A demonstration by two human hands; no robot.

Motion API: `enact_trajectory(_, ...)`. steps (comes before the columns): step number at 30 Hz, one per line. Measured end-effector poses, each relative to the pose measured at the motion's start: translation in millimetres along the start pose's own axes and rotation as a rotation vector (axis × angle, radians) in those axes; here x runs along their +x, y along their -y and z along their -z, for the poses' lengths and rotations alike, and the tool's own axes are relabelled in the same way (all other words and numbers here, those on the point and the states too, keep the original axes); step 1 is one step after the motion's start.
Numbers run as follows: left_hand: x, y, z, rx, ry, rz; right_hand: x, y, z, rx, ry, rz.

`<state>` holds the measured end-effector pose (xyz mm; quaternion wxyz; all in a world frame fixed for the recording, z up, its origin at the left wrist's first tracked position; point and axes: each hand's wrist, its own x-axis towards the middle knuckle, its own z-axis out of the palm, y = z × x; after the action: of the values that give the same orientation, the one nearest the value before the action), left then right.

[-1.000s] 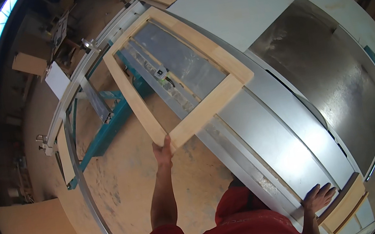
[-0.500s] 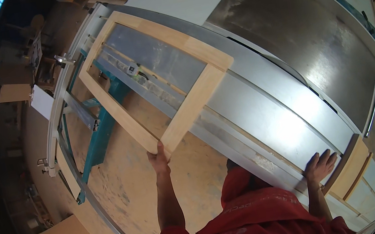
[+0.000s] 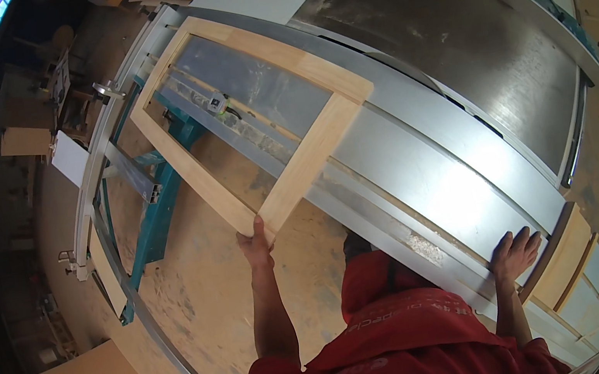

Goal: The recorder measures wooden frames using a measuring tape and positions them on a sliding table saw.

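Two hands are working here, and the biggest thing under them is the metal counter (image 3: 447, 77) of a sliding panel saw, running diagonally away from both sets of fingers. Its long sliding carriage (image 3: 364, 200) is lying between the two hands, reaching up and left past the left fingers.

Resting across that carriage is a rectangular wooden frame (image 3: 257, 115) of pale timber, open in the middle, lying flat and stretching up and away from the left fingers. The left hand (image 3: 255, 242) is gripping the frame's nearest corner, fingers wrapped closed around the joint where two rails are meeting. The right hand (image 3: 515, 253) is lying flat on the carriage's near end, fingers spread wide and holding nothing, well apart from the frame. Just beyond the right fingers a short wooden offcut (image 3: 562, 259) is sitting on the counter's edge.

Judging by the grip, the step in hand is positioning the frame on the carriage, with the free hand steadying the body against the machine. The next move is likely calling for a firm hold on that single corner so the frame is not twisting, and for keeping the frame seated flat against the carriage. Below the left fingers the sawdust-covered floor (image 3: 180, 323) is showing.
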<state>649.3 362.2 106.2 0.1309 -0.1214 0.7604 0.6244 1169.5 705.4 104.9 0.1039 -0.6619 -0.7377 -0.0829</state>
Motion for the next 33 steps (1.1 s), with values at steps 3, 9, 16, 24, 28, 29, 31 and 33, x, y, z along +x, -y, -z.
enact_trajectory(3, 9, -1, -4, 0.008, -0.008, 0.021, 9, 12, -8, 0.048, 0.027, -0.01)
enact_trajectory(9, 29, -5, -10, -0.069, 0.018, 0.049, 20, 36, -9, 0.088, 0.079, -0.045)
enact_trajectory(16, 27, 11, -10, -0.09, 0.072, 0.097, 19, 101, -16, 0.641, 0.04, 0.221)
enact_trajectory(24, 12, 31, -45, -0.194, 0.081, 0.204, -20, 297, 18, 1.35, 0.724, 0.24)
enact_trajectory(28, 0, 41, -61, -0.26, 0.149, 0.306, -14, 350, -3, 1.526, 1.025, 0.015)
enact_trajectory(29, -4, 43, -65, -0.258, 0.197, 0.336, -11, 357, -8, 1.572, 1.125, -0.045)
enact_trajectory(31, -22, 40, -76, -0.271, 0.258, 0.374, -5, 364, -7, 1.599, 1.211, -0.102)
enact_trajectory(33, -50, 40, -81, -0.304, 0.283, 0.375, -6, 369, -4, 1.735, 1.307, -0.324)
